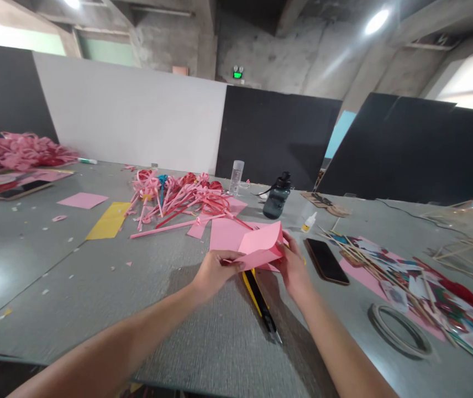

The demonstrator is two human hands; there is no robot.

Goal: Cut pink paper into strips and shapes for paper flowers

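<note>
A folded sheet of pink paper (259, 246) is held up between my two hands, above the tabletop. My left hand (219, 272) pinches its lower left edge, thumb and fingers closed on it. On the other side my right hand (292, 264) grips the right edge, with some fingers hidden behind the paper. Under the paper lies a utility knife (261, 304), black and yellow, its tip pointing toward me. Another pink sheet (222, 235) rests flat on the table just behind my hands.
Pink and red paper-strip flowers (178, 196) are heaped behind, beside a yellow sheet (109, 221). A clear bottle (236, 177), a dark bottle (277, 198) and a glue bottle (309, 222) stand farther back. To the right lie a phone (326, 261), a tape roll (401, 330) and thin sticks (369, 262).
</note>
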